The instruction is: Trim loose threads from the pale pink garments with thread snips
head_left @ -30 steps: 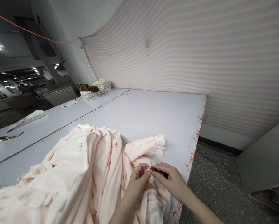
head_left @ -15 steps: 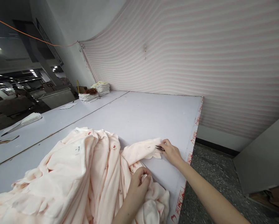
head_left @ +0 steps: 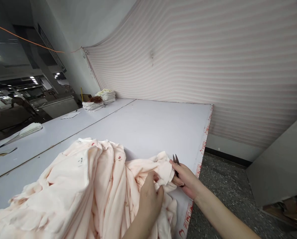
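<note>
A heap of pale pink garments (head_left: pixel 61 179) with small red prints lies at the front of the table, a white-edged neckline with a printed size mark on top. From its right side a pink sleeve (head_left: pixel 143 164) stretches toward my hands. My left hand (head_left: pixel 150 199) is closed, thumb and fingers pinching the cloth near the sleeve's end. My right hand (head_left: pixel 188 181) is closed around small dark thread snips (head_left: pixel 176 162), blades pointing up, and its fingertips touch the sleeve's white end. Whether those fingertips also grip the cloth, I cannot tell.
The white table (head_left: pixel 163 122) has a right edge with red-printed tape. Folded cloth stacks (head_left: pixel 107 96) stand at the far left corner, and a white stack (head_left: pixel 30 129) lies on the left. Striped fabric (head_left: pixel 188 59) hangs behind. A grey cabinet (head_left: pixel 277 166) stands at right.
My right hand has drawn back toward me and turned, so the snips now point up. The sleeve's end has bunched up, and my left hand has moved onto it.
</note>
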Demonstrator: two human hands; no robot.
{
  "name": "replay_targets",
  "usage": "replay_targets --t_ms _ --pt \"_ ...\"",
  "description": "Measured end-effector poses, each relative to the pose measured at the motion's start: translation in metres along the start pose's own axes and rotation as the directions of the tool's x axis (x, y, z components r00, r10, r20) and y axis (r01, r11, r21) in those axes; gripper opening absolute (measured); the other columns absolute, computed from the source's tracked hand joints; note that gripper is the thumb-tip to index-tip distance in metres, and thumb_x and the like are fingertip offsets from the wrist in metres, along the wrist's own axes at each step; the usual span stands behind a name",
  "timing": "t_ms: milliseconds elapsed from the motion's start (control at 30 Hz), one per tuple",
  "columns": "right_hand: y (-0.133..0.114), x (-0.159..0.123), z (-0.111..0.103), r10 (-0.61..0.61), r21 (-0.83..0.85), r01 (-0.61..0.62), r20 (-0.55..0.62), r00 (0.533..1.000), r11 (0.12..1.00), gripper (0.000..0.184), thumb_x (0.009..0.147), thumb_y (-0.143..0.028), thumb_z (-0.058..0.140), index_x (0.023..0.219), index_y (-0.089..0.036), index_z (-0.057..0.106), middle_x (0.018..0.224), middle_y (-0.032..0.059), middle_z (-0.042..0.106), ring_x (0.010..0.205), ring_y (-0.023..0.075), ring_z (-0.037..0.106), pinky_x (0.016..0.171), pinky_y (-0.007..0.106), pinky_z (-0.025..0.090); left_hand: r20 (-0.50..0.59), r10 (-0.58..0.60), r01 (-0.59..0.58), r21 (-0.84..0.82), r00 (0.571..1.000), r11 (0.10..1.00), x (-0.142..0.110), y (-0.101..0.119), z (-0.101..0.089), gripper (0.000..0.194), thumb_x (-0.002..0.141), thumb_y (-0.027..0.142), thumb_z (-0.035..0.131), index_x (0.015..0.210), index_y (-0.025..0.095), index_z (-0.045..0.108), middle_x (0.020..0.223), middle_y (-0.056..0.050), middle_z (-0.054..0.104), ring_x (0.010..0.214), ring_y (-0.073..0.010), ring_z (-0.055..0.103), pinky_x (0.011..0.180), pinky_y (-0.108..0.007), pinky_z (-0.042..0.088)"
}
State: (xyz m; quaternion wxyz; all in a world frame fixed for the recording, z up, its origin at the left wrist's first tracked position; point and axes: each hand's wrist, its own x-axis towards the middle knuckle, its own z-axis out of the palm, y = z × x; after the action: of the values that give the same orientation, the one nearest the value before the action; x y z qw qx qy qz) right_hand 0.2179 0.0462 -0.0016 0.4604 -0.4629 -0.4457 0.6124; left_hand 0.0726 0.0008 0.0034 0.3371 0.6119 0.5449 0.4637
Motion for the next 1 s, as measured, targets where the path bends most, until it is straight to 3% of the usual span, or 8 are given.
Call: replay_targets --t_ms 100,233,367,467,567,667,800,1000 --pt "-0.002 0.002 -0.008 -0.072 -0.046 0.067 -0.116 0.991 0.997 0.041 0.077 -0.060 0.048 0.064 -0.022 0.042 0.043 -0.0090 0.034 0.037 0.0080 0.029 0.039 0.021 0.026 -0.029 0.050 -0.050 -0.009 0.998 0.999 -0.004 0.004 -0.008 0.021 0.067 0.010 0.057 0.084 0.022 0.064 0.078 -0.004 0.062 0.073 -0.0220 0.055 0.068 -0.029 0.037" --pt "-0.008 -0.011 -0.022 -0.264 -0.274 0.203 -0.211 0.941 0.940 0.026 0.068 -0.043 0.067 0.078 -0.022 0.056 0.078 0.0002 0.056 0.073 0.0174 0.052 0.063 0.026 0.041 -0.023 0.162 -0.158 0.111 0.987 0.981 -0.006 0.005 -0.015 0.021 0.072 0.010 0.053 0.084 0.022 0.065 0.080 -0.005 0.061 0.077 -0.0218 0.056 0.069 -0.028 0.038" --pt "-0.020 -0.040 -0.021 -0.352 -0.526 0.311 0.024 0.936 0.792 0.023 0.078 -0.035 0.060 0.100 -0.026 0.057 0.100 0.0028 0.058 0.091 0.0200 0.055 0.077 0.029 0.044 -0.002 0.201 -0.200 0.124 0.980 0.972 -0.005 -0.003 -0.013 0.020 0.076 0.012 0.052 0.086 0.023 0.065 0.083 -0.005 0.062 0.080 -0.0212 0.056 0.071 -0.028 0.039" --pt "-0.024 -0.049 -0.010 -0.349 -0.442 0.384 0.161 0.923 0.811 0.014 0.084 -0.031 0.055 0.095 -0.024 0.058 0.093 0.0026 0.061 0.089 0.0181 0.057 0.078 0.027 0.045 -0.016 0.090 -0.089 0.049 0.996 0.995 -0.004 -0.004 -0.011 0.015 0.076 0.018 0.056 0.088 0.022 0.065 0.083 -0.006 0.063 0.077 -0.0214 0.055 0.062 -0.026 0.039" --pt "-0.019 -0.042 0.003 -0.405 -0.356 0.456 0.211 0.890 0.816 0.014 0.083 -0.027 0.056 0.096 -0.022 0.058 0.096 0.0039 0.060 0.090 0.0182 0.058 0.081 0.027 0.045 -0.025 0.005 -0.006 -0.039 1.000 0.999 -0.003 0.002 -0.013 0.011 0.076 0.023 0.059 0.085 0.021 0.065 0.085 -0.007 0.062 0.078 -0.0217 0.055 0.056 -0.024 0.038" --pt "-0.012 -0.032 0.012 -0.409 -0.315 0.449 0.189 0.893 0.836 0.013 0.082 -0.028 0.058 0.093 -0.020 0.059 0.093 0.0038 0.061 0.088 0.0177 0.058 0.079 0.027 0.045 -0.005 -0.044 0.043 -0.112 0.999 0.993 -0.003 0.006 -0.015 0.011 0.077 0.027 0.060 0.084 0.020 0.064 0.089 -0.007 0.061 0.080 -0.0209 0.055 0.060 -0.024 0.042" --pt "-0.009 -0.025 0.017 -0.340 -0.258 0.382 0.193 0.920 0.888 0.015 0.082 -0.032 0.059 0.089 -0.019 0.059 0.087 0.0024 0.061 0.082 0.0167 0.057 0.073 0.026 0.045 0.150 -0.209 0.239 -0.215 0.966 0.947 -0.001 0.003 -0.020 0.021 0.080 0.033 0.057 0.097 0.020 0.061 0.085 -0.003 0.059 0.059 -0.0129 0.053 0.055 -0.024 0.044" --pt "-0.012 -0.024 0.012 -0.283 -0.203 0.303 0.121 0.951 0.931 0.022 0.087 -0.038 0.049 0.077 -0.019 0.050 0.061 -0.0035 0.054 0.063 0.0137 0.053 0.064 0.025 0.043 0.268 -0.274 0.353 -0.319 0.924 0.879 0.001 -0.005 -0.023 0.023 0.080 0.037 0.058 0.094 0.019 0.061 0.072 0.002 0.055 0.052 -0.0086 0.051 0.051 -0.019 0.042"
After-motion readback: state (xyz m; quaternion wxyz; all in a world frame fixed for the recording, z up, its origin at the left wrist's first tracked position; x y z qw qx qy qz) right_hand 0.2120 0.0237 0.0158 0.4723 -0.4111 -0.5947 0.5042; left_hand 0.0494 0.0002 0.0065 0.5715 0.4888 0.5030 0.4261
